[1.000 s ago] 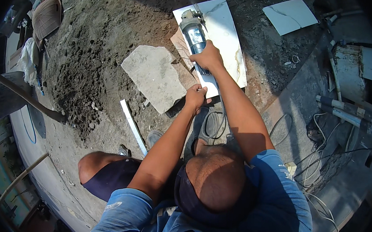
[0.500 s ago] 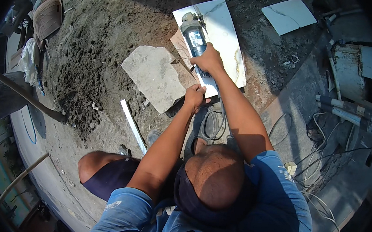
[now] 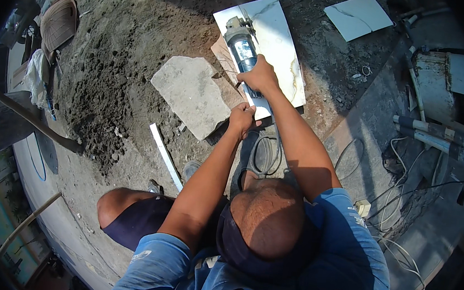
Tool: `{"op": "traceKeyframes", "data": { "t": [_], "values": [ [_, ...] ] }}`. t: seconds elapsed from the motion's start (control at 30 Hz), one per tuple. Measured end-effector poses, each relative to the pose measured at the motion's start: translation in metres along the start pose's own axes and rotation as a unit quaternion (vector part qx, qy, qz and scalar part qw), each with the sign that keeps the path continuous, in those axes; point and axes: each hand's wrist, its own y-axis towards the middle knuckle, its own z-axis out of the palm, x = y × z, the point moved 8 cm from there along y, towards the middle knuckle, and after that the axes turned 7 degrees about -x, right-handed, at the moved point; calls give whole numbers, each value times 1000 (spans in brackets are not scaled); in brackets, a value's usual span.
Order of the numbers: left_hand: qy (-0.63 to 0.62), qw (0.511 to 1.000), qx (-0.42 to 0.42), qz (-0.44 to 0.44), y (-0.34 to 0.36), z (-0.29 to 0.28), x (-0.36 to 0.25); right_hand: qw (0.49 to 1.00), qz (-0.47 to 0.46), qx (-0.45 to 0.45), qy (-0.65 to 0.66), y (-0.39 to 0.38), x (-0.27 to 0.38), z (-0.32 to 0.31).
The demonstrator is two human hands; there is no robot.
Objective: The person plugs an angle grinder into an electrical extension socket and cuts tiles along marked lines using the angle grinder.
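My right hand (image 3: 260, 75) wraps round the body of an angle grinder (image 3: 242, 47), whose head and disc point away from me. The grinder lies over the left part of a white marbled tile (image 3: 279, 44); whether the disc touches the tile I cannot tell. At the tile's near left corner, my left hand (image 3: 242, 119) pinches the edge between thumb and fingers. A flat grey stone slab (image 3: 189, 94) is under and left of the tile, with a reddish-brown piece (image 3: 225, 61) between them. From the grinder a dark cord (image 3: 278, 143) runs back past my shoe.
Another white tile (image 3: 360, 18) lies at the far right. A narrow white strip (image 3: 165, 155) is on the ground near my left knee. Heaped dark sand (image 3: 106, 68) spreads across the left, beside a woven basket (image 3: 59, 23). Pipes (image 3: 426, 131) and loose cables (image 3: 397, 181) are on the right.
Almost nothing differs. The whole view has shifted very slightly, while both hands keep their holds and the grinder stays at nearly the same place over the tile.
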Motion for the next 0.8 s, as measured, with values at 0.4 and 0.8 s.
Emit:
{"op": "traceKeyframes", "data": {
  "t": [0.4, 0.8],
  "values": [
    [21, 1000, -5, 7, 1, -2, 0, 1000, -6, -14, 14, -3, -11, 3],
    [31, 999, -9, 11, 4, -3, 1, 1000, -2, -4, 5, -11, -16, 1]
  ]
}}
